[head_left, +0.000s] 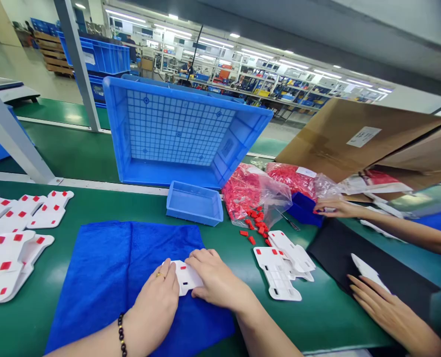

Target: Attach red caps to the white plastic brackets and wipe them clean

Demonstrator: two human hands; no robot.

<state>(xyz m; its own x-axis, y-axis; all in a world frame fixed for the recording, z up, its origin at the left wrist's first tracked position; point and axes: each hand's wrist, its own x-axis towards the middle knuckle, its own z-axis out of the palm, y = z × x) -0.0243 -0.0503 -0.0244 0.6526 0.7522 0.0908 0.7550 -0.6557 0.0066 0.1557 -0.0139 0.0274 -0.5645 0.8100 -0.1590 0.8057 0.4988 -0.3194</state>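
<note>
A white plastic panel point(187, 278) with a red piece and dark slots lies on a blue cloth point(104, 282) in front of me. My left hand point(157, 297) holds its left side, fingers together over the edge and partly covering it. On the opposite side, my right hand point(220, 280) grips the panel, fingertips on its upper edge and thumb at the lower right. More white panels point(280, 277) with red pieces lie to the right of the cloth. Loose red pieces point(257, 220) are scattered just beyond them.
Stacked white panels point(4, 258) stand at left. A small blue tray point(194, 202) sits before a large tilted blue crate point(183, 171). Bags of red pieces point(242, 191) and a cardboard box point(324, 139) are behind. At right, a co-worker's hands point(391, 307) work over a black mat point(354, 248).
</note>
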